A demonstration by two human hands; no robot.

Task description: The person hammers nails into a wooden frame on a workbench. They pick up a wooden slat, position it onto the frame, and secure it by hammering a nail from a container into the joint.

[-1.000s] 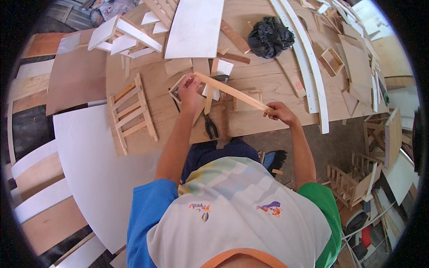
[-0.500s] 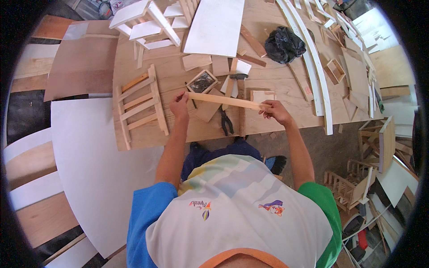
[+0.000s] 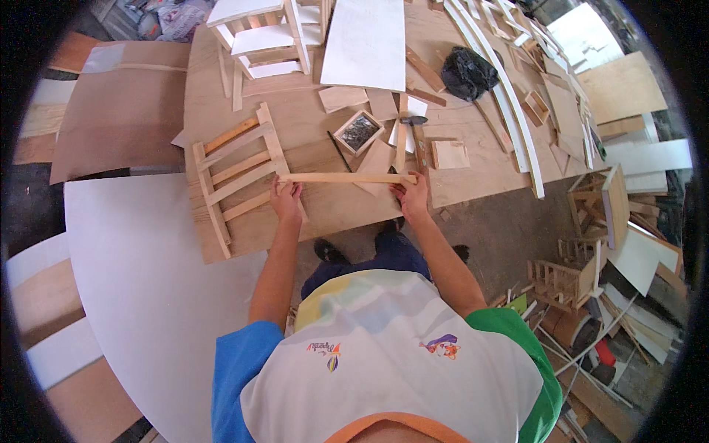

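Left hand (image 3: 287, 201) and right hand (image 3: 412, 198) are each closed in a pinch, thumb against curled fingers, at opposite ends of a long, narrow, pale wooden strip (image 3: 340, 178). Over the last second the strip has swung from a slant to almost level and shifted toward nine o'clock, its left end now overlapping in view the side rail of a ladder-like, slatted, pale wooden frame (image 3: 241, 184); whether they touch, I cannot tell. That sets strip beside frame, with both ends steadied. It hovers above the near part of a broad, tan plywood table (image 3: 332, 210).

Beyond the strip, just past twelve o'clock, sits a shallow rectangular wooden box (image 3: 344, 145) of dark metal bits; between one and two, a dark-headed, wooden-handled hammer (image 3: 413, 119); toward half past two, a small, squarish, pale wooden block (image 3: 450, 154). Farther out lie a white-panelled wooden chair-like piece (image 3: 260, 40) at eleven, a flat white rectangular board (image 3: 363, 44) at twelve, and a crumpled black plastic bag (image 3: 470, 73) between one and two.
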